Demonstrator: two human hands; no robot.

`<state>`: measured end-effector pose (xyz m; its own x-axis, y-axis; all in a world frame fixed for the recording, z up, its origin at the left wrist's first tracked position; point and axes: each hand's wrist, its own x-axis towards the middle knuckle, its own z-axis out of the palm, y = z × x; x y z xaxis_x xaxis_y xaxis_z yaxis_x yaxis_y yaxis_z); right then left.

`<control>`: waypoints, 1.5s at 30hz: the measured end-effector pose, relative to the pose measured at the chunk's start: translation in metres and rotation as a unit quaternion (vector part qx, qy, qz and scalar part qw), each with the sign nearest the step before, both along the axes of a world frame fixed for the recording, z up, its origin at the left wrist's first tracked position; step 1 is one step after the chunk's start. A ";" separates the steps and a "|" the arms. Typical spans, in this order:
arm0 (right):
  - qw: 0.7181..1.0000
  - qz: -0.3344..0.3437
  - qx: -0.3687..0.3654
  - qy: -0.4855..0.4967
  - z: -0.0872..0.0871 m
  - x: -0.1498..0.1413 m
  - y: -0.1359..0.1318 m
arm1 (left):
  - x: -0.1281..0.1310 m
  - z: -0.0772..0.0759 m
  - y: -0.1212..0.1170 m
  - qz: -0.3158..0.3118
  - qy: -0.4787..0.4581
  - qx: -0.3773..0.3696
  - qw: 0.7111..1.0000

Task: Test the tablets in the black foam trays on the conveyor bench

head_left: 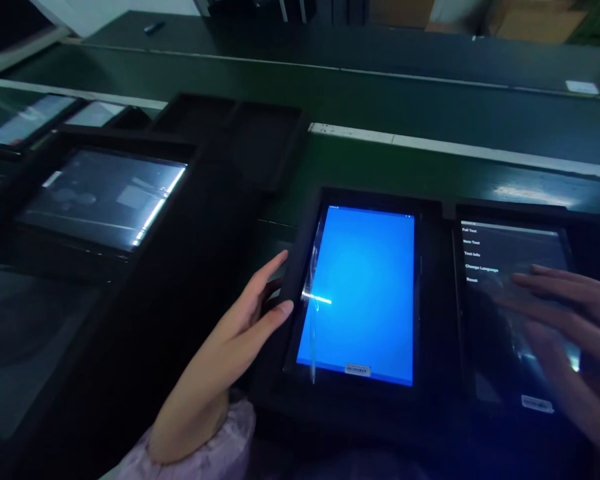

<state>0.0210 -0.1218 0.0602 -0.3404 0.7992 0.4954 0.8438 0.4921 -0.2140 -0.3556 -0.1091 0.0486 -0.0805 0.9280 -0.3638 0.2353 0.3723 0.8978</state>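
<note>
My left hand [235,347] rests against the left edge of a black tray [293,280], thumb and index finger apart. In that tray lies a tablet [365,287] with a lit blue screen, a clear film along its left side and a small barcode label [358,370] at the bottom. My right hand [575,327], slightly blurred, is open over a second tablet [495,333] in the compartment to the right. Its dark screen shows a short text menu including "Full Test" and "Reset". Whether the right fingertips touch the glass, I cannot tell. Another barcode label [537,404] is on this tablet.
At the left, another black tray [200,267] holds a dark-screened tablet [105,197]. More tablets [33,120] lie beyond it. Behind is a black tray [230,127] on the green work surface [380,160], crossed by a white strip [430,147]. Cardboard boxes [535,20] stand at the back.
</note>
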 end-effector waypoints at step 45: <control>0.978 0.165 -0.125 -0.017 0.001 -0.083 -0.010 | -0.010 -0.023 -0.001 -0.183 0.017 0.001 0.983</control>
